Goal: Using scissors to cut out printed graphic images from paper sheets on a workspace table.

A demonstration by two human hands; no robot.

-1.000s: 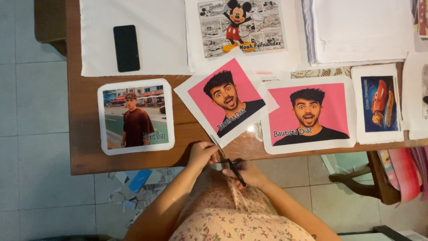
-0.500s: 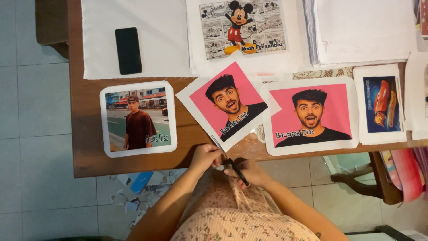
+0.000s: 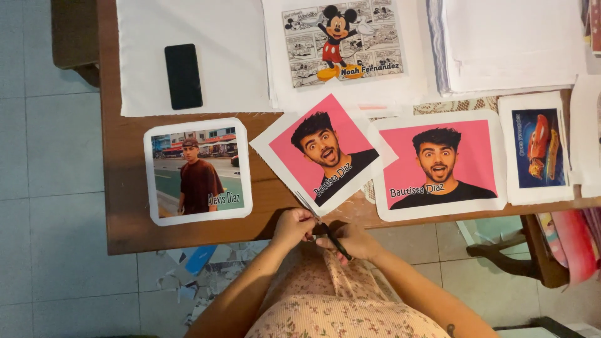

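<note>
A tilted print (image 3: 322, 153) with a white border shows a dark-haired person on a pink ground. It hangs over the near edge of the brown table (image 3: 125, 231). My left hand (image 3: 292, 226) pinches the print's lowest corner. My right hand (image 3: 357, 243) grips black-handled scissors (image 3: 327, 233), whose blades point up and left into the white border beside my left fingers. Both hands sit just off the table's front edge, above my lap.
A street-scene print (image 3: 198, 171) lies at the left, a second pink portrait print (image 3: 440, 164) and a red cartoon-car print (image 3: 539, 149) at the right. A black phone (image 3: 183, 76) rests on white sheets. A cartoon-mouse print (image 3: 341, 40) and stacked paper (image 3: 510, 44) lie further back. Paper scraps (image 3: 194, 275) litter the floor. A wooden chair (image 3: 532, 250) stands at right.
The tilted pink print has slid slightly lower and toward me. Both hands stay at the table edge, with the scissors still at the print's border.
</note>
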